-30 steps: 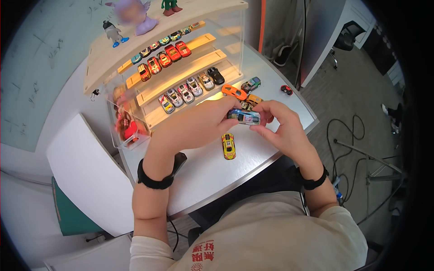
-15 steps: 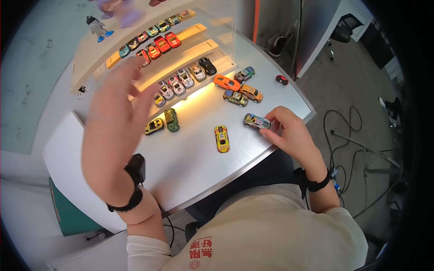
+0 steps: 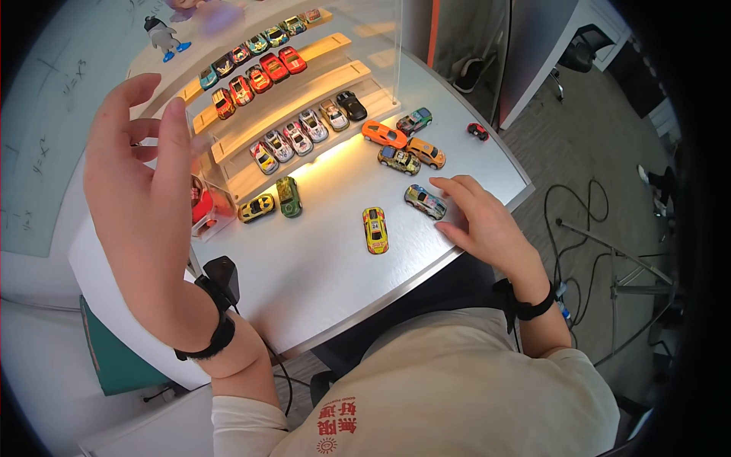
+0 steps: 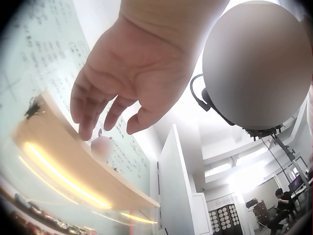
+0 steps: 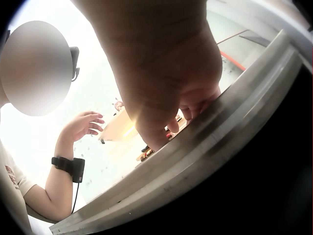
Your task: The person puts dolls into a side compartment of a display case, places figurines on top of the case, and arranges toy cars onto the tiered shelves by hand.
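Note:
A silver-and-blue toy car [image 3: 426, 202] sits on the metal-topped table, beside my right hand [image 3: 487, 228]. The thumb and fingers of that hand are parted, with their tips just past the car's near end and nothing between them. My left hand [image 3: 141, 198] is raised at the left, overlapping the end of the display shelf [image 3: 251, 141] in the head view. Its fingers are loosely bent and hold nothing, as the left wrist view of the palm [image 4: 137, 73] also shows. A yellow toy car [image 3: 375, 231] numbered 24 lies left of the silver one.
Rows of toy cars stand on the lit shelf steps. An orange car [image 3: 384, 134] and several others cluster at the shelf's right end. A green car [image 3: 288, 197] and a yellow-black car [image 3: 256, 208] lie before its left end. A small red car [image 3: 477, 132] is near the right edge.
Both hands held the silver-and-blue car; now it rests on the table. My left hand let go and swung up to the left. My right fingers have spread away from the car.

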`<move>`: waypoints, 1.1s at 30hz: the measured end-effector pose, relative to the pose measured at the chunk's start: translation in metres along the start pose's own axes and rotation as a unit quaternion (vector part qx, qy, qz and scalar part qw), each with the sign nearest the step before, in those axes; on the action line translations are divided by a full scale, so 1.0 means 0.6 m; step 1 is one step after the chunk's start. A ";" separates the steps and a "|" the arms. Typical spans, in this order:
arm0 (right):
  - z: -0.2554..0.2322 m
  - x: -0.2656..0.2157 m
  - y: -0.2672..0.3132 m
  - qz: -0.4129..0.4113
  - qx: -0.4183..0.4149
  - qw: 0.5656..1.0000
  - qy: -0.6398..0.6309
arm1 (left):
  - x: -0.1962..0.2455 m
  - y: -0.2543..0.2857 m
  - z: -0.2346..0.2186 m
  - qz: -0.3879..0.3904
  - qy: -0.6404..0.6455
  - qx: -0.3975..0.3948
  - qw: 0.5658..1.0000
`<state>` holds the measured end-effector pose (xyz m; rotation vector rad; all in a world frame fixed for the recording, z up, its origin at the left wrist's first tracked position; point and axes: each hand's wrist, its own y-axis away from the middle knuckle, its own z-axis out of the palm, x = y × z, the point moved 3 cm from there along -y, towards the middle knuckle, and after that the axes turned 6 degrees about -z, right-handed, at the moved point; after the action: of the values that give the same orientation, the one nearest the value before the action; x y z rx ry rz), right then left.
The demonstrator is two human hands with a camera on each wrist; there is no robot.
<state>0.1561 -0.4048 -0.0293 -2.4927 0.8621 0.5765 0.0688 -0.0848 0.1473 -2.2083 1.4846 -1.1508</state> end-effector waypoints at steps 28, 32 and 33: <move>0.014 0.004 -0.010 -0.016 -0.008 1.000 -0.004 | 0.001 0.006 0.001 0.060 0.027 0.013 0.998; 0.014 0.004 -0.009 -0.013 -0.023 1.000 0.002 | 0.002 0.005 0.006 0.037 0.021 0.002 0.999; 0.015 0.006 -0.009 -0.012 -0.024 1.000 0.001 | 0.000 0.003 0.006 0.044 0.022 0.004 0.999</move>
<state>0.1599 -0.3976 -0.0370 -2.5431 0.8282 0.5932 0.0702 -0.0863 0.1437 -2.1017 1.5742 -1.1814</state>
